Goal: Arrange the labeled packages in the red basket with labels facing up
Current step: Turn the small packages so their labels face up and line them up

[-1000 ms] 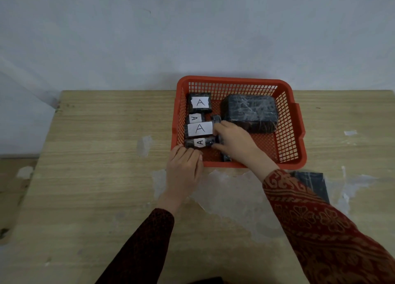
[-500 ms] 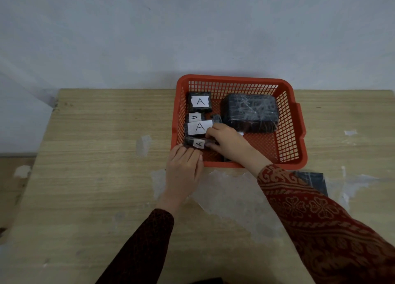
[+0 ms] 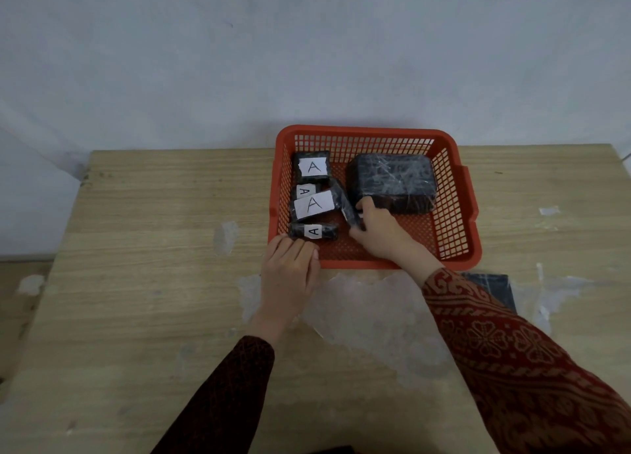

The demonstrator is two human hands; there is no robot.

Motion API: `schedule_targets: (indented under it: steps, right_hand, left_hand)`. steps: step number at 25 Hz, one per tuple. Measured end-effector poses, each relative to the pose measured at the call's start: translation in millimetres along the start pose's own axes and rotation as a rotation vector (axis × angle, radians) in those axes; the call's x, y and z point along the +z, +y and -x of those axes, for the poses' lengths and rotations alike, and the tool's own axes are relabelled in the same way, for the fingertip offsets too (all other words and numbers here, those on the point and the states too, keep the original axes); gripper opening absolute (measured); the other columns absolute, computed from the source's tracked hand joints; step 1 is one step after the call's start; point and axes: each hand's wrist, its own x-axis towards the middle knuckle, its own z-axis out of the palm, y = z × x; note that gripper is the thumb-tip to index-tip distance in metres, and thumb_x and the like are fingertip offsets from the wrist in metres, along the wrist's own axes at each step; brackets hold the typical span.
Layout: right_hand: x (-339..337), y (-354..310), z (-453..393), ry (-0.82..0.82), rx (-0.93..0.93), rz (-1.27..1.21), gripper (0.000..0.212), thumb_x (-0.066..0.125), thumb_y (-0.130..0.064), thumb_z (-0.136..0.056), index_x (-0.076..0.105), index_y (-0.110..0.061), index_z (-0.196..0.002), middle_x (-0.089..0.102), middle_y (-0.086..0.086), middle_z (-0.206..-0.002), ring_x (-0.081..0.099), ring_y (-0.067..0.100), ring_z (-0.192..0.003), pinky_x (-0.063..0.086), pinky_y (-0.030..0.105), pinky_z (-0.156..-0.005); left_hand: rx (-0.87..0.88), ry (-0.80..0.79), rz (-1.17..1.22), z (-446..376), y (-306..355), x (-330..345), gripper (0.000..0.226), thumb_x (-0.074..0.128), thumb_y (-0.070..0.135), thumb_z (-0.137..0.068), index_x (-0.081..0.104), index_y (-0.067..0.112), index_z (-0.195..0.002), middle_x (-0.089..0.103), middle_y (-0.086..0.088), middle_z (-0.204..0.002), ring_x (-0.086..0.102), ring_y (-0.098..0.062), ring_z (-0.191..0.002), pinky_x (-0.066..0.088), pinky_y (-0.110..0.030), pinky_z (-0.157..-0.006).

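Right hand [image 3: 379,230] has moved from the front pack [image 3: 313,231] to pinch a tilted pack [image 3: 348,208]; left hand [image 3: 290,266] rests flat, steadying the basket [image 3: 457,235].

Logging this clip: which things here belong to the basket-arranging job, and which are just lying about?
Job: red plastic mesh basket; four black wrapped packages with white "A" labels; slim black package in right hand; large black wrapped block; left hand.
Lying about: dark flat item on wooden table.
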Motion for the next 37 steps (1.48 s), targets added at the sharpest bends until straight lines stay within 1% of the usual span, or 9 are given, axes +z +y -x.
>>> schedule_targets:
  steps: [3, 6, 9, 11, 15, 22, 28, 32, 37]
  right_hand:
    - [-8.0, -1.1, 10.0, 0.206, -0.075, -0.110, 0.023, 0.041, -0.012, -0.095, 0.042, -0.003, -0.116, 0.061, 0.023, -0.092, 0.058, 0.037, -0.076, 0.043, 0.038, -0.065]
    - [-20.3, 1.7, 14.5, 0.323, -0.043, -0.251, 0.019, 0.036, -0.020, -0.100, 0.051, -0.008, -0.103, 0.058, 0.007, -0.072, 0.054, 0.023, -0.063, 0.038, 0.032, -0.054]
    - [-31.8, 14.8, 18.6, 0.066, -0.045, -0.443, 0.020, 0.054, -0.034, -0.092, 0.058, -0.015, -0.095, 0.066, -0.001, -0.073, 0.058, 0.010, -0.060, 0.043, 0.016, -0.052]
    - [-33.5, 22.6, 19.5, -0.149, -0.092, -0.372, 0.018, 0.062, -0.033, -0.087, 0.062, -0.017, -0.095, 0.070, -0.001, -0.078, 0.061, 0.007, -0.066, 0.047, 0.017, -0.060]
    - [-25.1, 26.9, 10.2, -0.300, -0.155, -0.145, 0.022, 0.067, -0.033, -0.084, 0.070, -0.015, -0.095, 0.067, -0.005, -0.090, 0.057, 0.003, -0.080, 0.040, 0.015, -0.069]
    - [-2.0, 18.0, -12.0, -0.241, -0.051, -0.101, 0.022, 0.078, -0.031, -0.074, 0.070, -0.015, -0.086, 0.068, 0.001, -0.087, 0.061, 0.014, -0.083, 0.049, 0.024, -0.072]
    - [8.8, 18.2, -15.0, -0.172, -0.061, -0.048, 0.017, 0.080, -0.032, -0.071, 0.071, -0.018, -0.075, 0.065, -0.006, -0.077, 0.060, 0.012, -0.078, 0.046, 0.024, -0.071]
    - [13.2, 21.8, -11.4, -0.160, -0.049, -0.059, 0.021, 0.078, -0.032, -0.073, 0.068, -0.017, -0.084, 0.064, -0.002, -0.081, 0.056, 0.010, -0.074, 0.041, 0.020, -0.063]
    - [4.5, 23.9, 1.9, -0.206, -0.061, -0.161, 0.021, 0.068, -0.026, -0.084, 0.064, -0.015, -0.100, 0.067, 0.003, -0.096, 0.060, 0.014, -0.089, 0.048, 0.024, -0.077]
  left_hand:
    - [-0.003, -0.002, 0.005, 0.2, 0.3, -0.8, 0.024, 0.046, 0.015, -0.092, 0.067, 0.011, -0.083, 0.068, -0.003, -0.077, 0.060, -0.021, -0.077, 0.044, -0.036, -0.091]
    - [-0.008, -0.005, -0.001, 0.0, 1.0, -0.7, 0.023, 0.046, 0.015, -0.092, 0.067, 0.010, -0.084, 0.068, -0.003, -0.078, 0.060, -0.021, -0.077, 0.044, -0.037, -0.091]
    - [-0.010, -0.002, 0.012, -0.5, 0.8, -0.5, 0.024, 0.046, 0.015, -0.092, 0.067, 0.010, -0.084, 0.068, -0.003, -0.076, 0.059, -0.021, -0.076, 0.045, -0.037, -0.090]
    - [-0.012, 0.001, 0.015, 0.2, 0.9, -0.7, 0.025, 0.045, 0.016, -0.093, 0.067, 0.010, -0.084, 0.068, -0.003, -0.077, 0.059, -0.021, -0.076, 0.045, -0.037, -0.090]
    - [-0.005, 0.000, 0.007, 0.7, -0.5, -0.4, 0.024, 0.045, 0.016, -0.093, 0.065, 0.010, -0.082, 0.067, -0.003, -0.075, 0.058, -0.022, -0.075, 0.045, -0.037, -0.090]
    - [0.000, -0.007, -0.004, 0.5, -0.7, 0.1, 0.026, 0.043, 0.016, -0.094, 0.064, 0.010, -0.080, 0.066, -0.003, -0.074, 0.058, -0.022, -0.075, 0.046, -0.038, -0.089]
    - [0.006, -0.004, -0.024, 0.9, -1.6, 1.3, 0.026, 0.043, 0.017, -0.094, 0.064, 0.011, -0.080, 0.066, -0.004, -0.075, 0.058, -0.021, -0.076, 0.044, -0.036, -0.090]
    - [0.008, -0.011, -0.017, 0.7, -1.4, 1.8, 0.027, 0.041, 0.018, -0.095, 0.063, 0.011, -0.079, 0.065, -0.003, -0.074, 0.058, -0.022, -0.075, 0.042, -0.035, -0.090]
    - [-0.011, -0.053, -0.009, -0.4, 0.4, -1.7, 0.027, 0.042, 0.018, -0.094, 0.064, 0.011, -0.079, 0.066, -0.003, -0.074, 0.059, -0.021, -0.075, 0.039, -0.033, -0.092]
